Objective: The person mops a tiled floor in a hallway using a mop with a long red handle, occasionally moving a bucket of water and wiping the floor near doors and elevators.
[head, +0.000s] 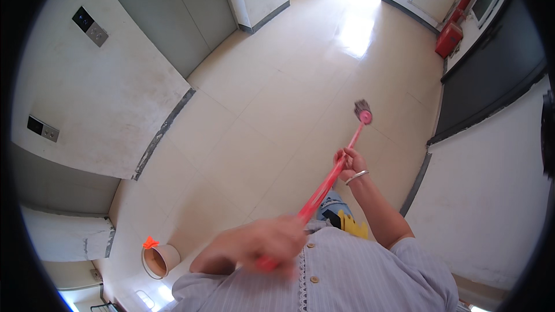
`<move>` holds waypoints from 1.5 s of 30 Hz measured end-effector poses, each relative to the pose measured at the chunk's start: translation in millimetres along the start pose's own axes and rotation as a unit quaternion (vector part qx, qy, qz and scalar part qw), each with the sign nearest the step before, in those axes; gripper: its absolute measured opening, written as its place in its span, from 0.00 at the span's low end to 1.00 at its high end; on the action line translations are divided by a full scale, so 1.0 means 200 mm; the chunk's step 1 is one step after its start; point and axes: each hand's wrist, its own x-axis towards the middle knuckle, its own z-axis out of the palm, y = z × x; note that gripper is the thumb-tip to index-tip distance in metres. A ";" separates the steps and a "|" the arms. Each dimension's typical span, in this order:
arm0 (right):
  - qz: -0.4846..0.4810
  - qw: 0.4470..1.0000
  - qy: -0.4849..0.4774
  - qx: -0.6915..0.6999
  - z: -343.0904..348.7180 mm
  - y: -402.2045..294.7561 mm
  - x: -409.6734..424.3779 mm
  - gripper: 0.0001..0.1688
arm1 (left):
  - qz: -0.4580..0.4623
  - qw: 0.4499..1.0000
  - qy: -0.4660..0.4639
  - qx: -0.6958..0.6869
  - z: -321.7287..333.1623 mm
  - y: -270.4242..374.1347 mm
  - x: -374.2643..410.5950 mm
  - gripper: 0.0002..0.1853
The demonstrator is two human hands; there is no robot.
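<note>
My left hand, blurred, grips the top end of a red mop handle close in front of my shirt. Lower down the shaft, my right hand is closed around it, with a silver bangle on the wrist. The handle slants away from me to the upper right. At its far end, a pink connector joins a mop head of dark grey strands, which appears to be on the tiled floor. My left palm and most of its fingertips are hard to make out.
A beige bucket stands at the lower left, an orange item on its rim. Grey elevator doors and a white wall with call panels line the left. On the right are a dark door and a red box beside a red pipe.
</note>
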 end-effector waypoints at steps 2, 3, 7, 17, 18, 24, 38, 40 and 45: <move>0.048 0.995 -0.083 -0.031 0.02 -0.01 0.14 0.05 | -0.108 0.980 0.074 0.153 -0.01 -0.26 0.11 0.07; 0.075 0.995 -0.058 -0.033 0.01 -0.03 0.22 0.06 | -0.135 0.971 0.082 0.180 -0.02 -0.41 0.17 0.08; 0.192 0.980 -0.035 0.034 -0.06 -0.30 0.47 0.11 | -0.248 0.955 0.074 0.146 -0.14 -0.82 0.20 0.12; 0.155 0.925 0.123 -0.323 -0.26 -0.59 -0.15 0.11 | -0.643 0.610 0.311 0.343 -0.99 -1.54 -0.96 0.14; 0.156 0.919 0.148 -0.329 -0.26 -0.59 -0.21 0.11 | -0.690 0.564 0.347 0.292 -0.98 -1.56 -1.13 0.12; 0.071 0.873 0.166 -0.453 -0.39 -0.42 -0.19 0.21 | -0.763 0.364 0.529 -0.076 -0.80 -1.52 -1.66 0.08; -0.098 0.565 0.338 -0.747 0.57 -0.15 0.79 0.28 | -0.625 0.553 0.551 -0.024 -2.68 -1.88 -0.91 0.09; -0.067 0.603 0.357 -0.710 0.75 -0.23 0.94 0.28 | -0.586 0.587 0.558 -0.003 -2.99 -1.88 -0.80 0.10; -0.051 0.684 0.381 -0.621 1.19 -0.50 1.35 0.27 | -0.566 0.592 0.573 0.019 -3.35 -1.95 -0.65 0.11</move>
